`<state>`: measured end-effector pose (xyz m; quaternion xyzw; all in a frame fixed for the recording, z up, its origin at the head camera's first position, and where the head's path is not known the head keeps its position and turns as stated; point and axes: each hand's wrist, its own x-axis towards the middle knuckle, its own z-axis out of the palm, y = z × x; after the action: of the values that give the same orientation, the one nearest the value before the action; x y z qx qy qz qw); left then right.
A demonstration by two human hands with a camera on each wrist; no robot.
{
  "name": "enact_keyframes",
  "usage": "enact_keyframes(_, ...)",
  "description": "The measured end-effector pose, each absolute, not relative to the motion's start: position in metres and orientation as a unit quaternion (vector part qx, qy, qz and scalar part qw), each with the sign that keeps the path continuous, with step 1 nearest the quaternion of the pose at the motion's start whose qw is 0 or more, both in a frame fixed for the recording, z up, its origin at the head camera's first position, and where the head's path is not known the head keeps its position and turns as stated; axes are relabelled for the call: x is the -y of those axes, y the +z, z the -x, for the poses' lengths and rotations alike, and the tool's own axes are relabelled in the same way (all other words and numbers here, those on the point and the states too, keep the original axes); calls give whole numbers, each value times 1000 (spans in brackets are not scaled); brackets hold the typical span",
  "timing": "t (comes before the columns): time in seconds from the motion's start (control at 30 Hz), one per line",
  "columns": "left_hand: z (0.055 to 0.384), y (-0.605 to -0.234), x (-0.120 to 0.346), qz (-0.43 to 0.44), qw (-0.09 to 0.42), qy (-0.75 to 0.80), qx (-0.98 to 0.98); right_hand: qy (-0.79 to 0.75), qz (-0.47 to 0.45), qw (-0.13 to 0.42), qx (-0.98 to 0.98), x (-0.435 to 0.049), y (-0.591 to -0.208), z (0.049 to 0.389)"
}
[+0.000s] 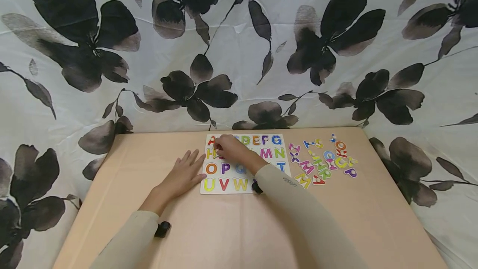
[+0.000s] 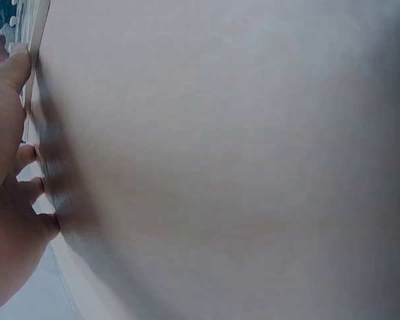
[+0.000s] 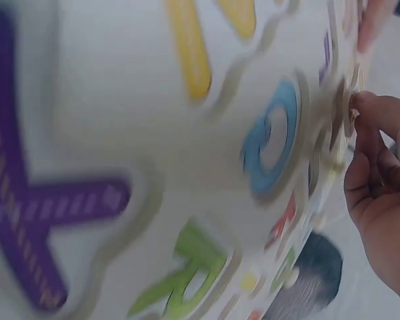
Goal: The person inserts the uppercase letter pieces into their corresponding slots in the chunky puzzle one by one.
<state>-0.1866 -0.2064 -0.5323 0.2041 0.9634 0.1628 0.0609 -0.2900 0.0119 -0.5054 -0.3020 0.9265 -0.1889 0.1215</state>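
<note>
A white alphabet puzzle board [image 1: 232, 177] with colourful letters lies on the table. My right hand [image 1: 233, 149] reaches over its upper left part, covering some letters. Thumb and fingertips pinch a small letter piece [image 3: 354, 110] close over the board; which letter it is I cannot tell. The left hand [image 1: 184, 171] rests at the board's left side with straight, spread fingers. Its thumb [image 2: 15, 69] touches the board's edge in the left wrist view. A purple X-like shape [image 3: 13, 200], a blue letter Q [image 3: 275, 140] and a green R [image 3: 193, 277] appear in the right wrist view.
Several loose letter pieces lie right of the board, among them a pink M [image 1: 307, 167], a red A [image 1: 318, 180] and a purple P [image 1: 350, 172]. The pale tabletop [image 1: 209, 235] extends around them. A floral cloth [image 1: 254, 57] hangs behind.
</note>
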Motion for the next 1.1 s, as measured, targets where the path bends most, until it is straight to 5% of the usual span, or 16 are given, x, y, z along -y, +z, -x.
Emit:
enact_keyframes(0.7,198,-529,202,-201,49,161,-965,-130,294,101,-941,18,-509,298)
enact_keyframes(1.1,198,-531,195,-183,64,166,-967,-195,295,102,-930,-23,-501,297)
